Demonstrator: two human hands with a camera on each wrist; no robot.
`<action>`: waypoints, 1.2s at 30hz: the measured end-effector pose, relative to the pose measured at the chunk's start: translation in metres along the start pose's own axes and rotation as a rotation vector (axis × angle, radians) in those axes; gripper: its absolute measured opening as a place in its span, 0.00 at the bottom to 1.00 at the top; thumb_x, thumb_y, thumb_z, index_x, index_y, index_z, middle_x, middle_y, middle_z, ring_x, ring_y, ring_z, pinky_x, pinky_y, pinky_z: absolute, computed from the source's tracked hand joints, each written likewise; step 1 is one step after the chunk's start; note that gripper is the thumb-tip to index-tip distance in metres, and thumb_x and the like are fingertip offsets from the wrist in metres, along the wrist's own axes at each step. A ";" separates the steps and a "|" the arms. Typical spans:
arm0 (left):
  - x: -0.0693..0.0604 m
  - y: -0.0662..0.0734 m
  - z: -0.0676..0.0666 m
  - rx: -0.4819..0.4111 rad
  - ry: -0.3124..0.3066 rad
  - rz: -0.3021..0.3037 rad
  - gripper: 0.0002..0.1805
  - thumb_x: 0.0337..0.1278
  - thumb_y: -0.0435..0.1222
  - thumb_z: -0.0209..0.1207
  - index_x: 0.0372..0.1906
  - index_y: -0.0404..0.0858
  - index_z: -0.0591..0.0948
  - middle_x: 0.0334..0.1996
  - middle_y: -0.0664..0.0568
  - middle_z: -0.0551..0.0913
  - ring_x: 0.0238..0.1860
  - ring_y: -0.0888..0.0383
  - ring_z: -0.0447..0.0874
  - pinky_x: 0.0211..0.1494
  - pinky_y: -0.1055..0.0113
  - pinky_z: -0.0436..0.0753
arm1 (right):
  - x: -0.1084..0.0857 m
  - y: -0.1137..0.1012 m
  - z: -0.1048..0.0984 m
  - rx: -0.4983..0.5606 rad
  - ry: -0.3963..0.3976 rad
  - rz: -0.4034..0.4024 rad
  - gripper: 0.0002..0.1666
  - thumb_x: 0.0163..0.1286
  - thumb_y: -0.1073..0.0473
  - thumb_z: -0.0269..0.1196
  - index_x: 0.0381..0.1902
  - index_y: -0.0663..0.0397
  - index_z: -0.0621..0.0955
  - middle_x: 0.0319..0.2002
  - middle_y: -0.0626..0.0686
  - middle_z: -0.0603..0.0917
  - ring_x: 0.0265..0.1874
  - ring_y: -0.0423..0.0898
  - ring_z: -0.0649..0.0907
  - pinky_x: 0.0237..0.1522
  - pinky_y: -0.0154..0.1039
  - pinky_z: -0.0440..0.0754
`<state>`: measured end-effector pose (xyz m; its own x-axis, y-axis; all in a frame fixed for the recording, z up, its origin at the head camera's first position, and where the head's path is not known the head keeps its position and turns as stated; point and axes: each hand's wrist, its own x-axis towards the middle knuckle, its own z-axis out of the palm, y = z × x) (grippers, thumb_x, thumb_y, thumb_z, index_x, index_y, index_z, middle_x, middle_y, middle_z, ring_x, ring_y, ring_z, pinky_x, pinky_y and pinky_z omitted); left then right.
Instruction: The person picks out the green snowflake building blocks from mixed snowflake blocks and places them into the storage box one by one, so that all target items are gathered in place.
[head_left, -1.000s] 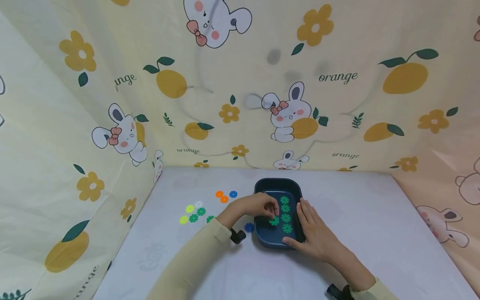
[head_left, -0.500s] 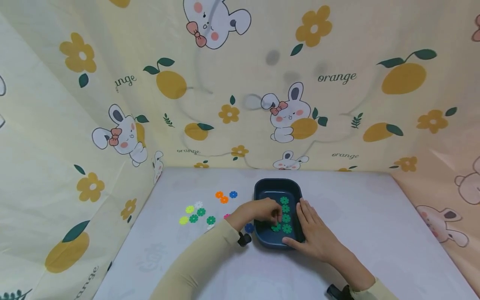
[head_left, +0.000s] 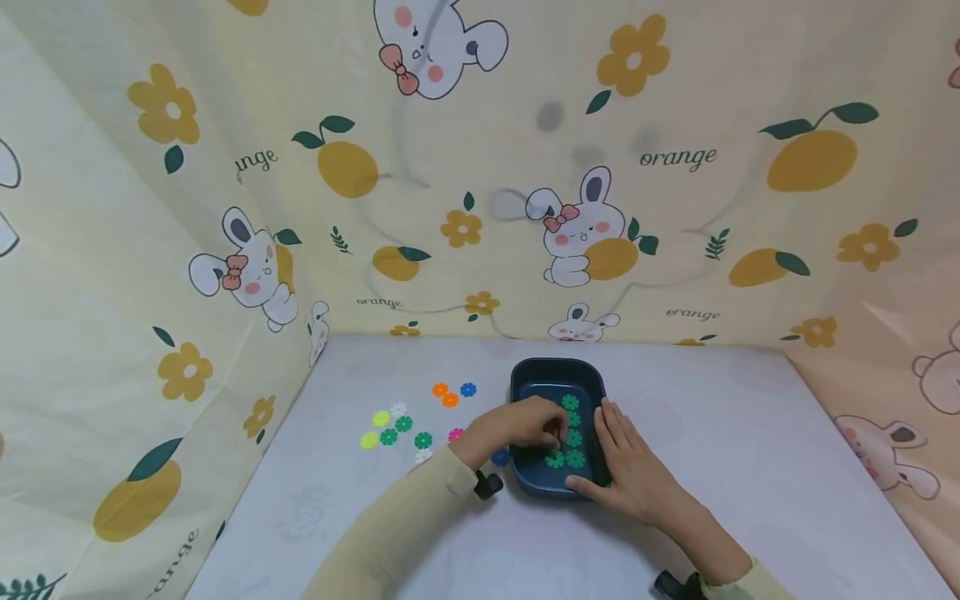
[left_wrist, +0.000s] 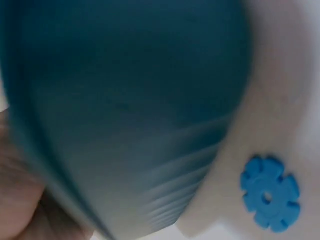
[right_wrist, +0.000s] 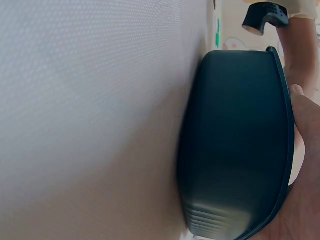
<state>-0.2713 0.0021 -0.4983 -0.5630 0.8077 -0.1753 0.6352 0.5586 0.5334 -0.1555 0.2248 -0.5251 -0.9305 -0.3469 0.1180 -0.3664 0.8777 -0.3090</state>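
Inside the dark blue tray point(head_left: 536, 486) several green flower pieces point(head_left: 573, 438) lie in a column. My left hand point(head_left: 525, 422) reaches over the tray's left wall with its fingers bent down at another green piece point(head_left: 555, 459), left of the column's near end. Whether the fingertips pinch that piece or only touch it is unclear. On the right side, my right hand point(head_left: 641, 479) rests along the tray's wall, fingers straight, thumb at the near right rim. The left wrist view shows the tray's outer wall point(left_wrist: 125, 125) and part of my left hand point(left_wrist: 20, 185).
A blue piece point(head_left: 500, 457) lies just left of the tray, also seen in the left wrist view point(left_wrist: 270, 195). Farther left on the white table point(head_left: 300, 467) are orange point(head_left: 450, 400), yellow point(head_left: 369, 440), green point(head_left: 423, 440), white point(head_left: 423, 456) and pink point(head_left: 455, 434) pieces.
Over the past second my left hand moved slightly right and nearer in the tray, and the green piece at its fingertips shifted toward the near end. My right hand stayed in place.
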 end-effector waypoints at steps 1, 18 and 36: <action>-0.003 -0.001 -0.002 -0.012 0.025 0.009 0.03 0.73 0.35 0.68 0.44 0.45 0.85 0.36 0.62 0.83 0.36 0.66 0.78 0.45 0.78 0.80 | 0.000 0.000 0.000 0.001 0.001 0.000 0.72 0.68 0.20 0.62 0.83 0.72 0.55 0.85 0.70 0.49 0.85 0.67 0.51 0.80 0.66 0.56; -0.109 -0.040 -0.046 -0.149 0.269 -0.083 0.08 0.72 0.36 0.69 0.49 0.38 0.86 0.42 0.58 0.86 0.45 0.60 0.83 0.51 0.66 0.84 | -0.001 -0.005 -0.004 -0.005 0.001 0.015 0.74 0.66 0.19 0.63 0.83 0.73 0.54 0.85 0.70 0.48 0.85 0.67 0.51 0.80 0.66 0.56; -0.166 -0.099 -0.005 -0.088 0.352 -0.571 0.13 0.62 0.36 0.76 0.42 0.38 0.83 0.30 0.53 0.77 0.34 0.57 0.74 0.41 0.64 0.76 | 0.000 -0.002 0.000 -0.008 0.010 0.015 0.74 0.65 0.19 0.64 0.83 0.72 0.55 0.85 0.69 0.48 0.85 0.67 0.51 0.80 0.67 0.58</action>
<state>-0.2434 -0.1880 -0.5181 -0.9457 0.2725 -0.1773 0.1501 0.8498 0.5053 -0.1546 0.2227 -0.5248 -0.9358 -0.3304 0.1231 -0.3524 0.8853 -0.3033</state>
